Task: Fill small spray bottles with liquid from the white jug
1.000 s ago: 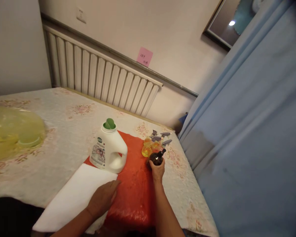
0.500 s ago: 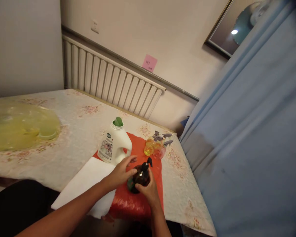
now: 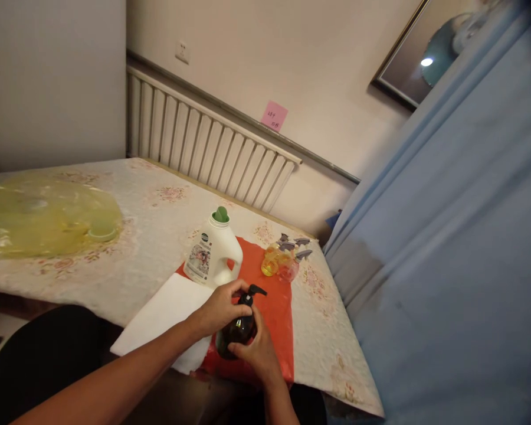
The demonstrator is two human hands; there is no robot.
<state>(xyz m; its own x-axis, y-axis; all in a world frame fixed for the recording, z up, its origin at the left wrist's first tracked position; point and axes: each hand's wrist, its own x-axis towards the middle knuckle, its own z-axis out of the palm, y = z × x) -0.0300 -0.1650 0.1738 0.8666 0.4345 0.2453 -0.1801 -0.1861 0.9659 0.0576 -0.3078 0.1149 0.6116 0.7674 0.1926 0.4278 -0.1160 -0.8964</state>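
A dark pump bottle (image 3: pixel 238 330) with a black pump head (image 3: pixel 253 291) is tilted slightly over a red sheet (image 3: pixel 277 330). My right hand (image 3: pixel 260 349) is closed round the bottle's body, thumb in front. The thumb and fingers of my left hand (image 3: pixel 221 306) grip its neck just below the pump head. Behind my left hand stands a white jug (image 3: pixel 216 251) with a handle, a printed label and something green in its mouth. Left of the bottle lies a white cloth (image 3: pixel 163 319), its right part behind my left forearm.
Several small yellow and pink bottles with grey tops (image 3: pixel 287 257) stand at the sheet's far end. A yellow plastic bag (image 3: pixel 48 215) lies left on the flowered tablecloth (image 3: pixel 159 218). A blue curtain (image 3: pixel 433 265) hangs at the right; a radiator (image 3: pixel 207 141) runs along the wall.
My left hand has moved from beside the bottle onto its neck and closed there. The pump spout has turned to point right, and the bottle has shifted slightly towards me.
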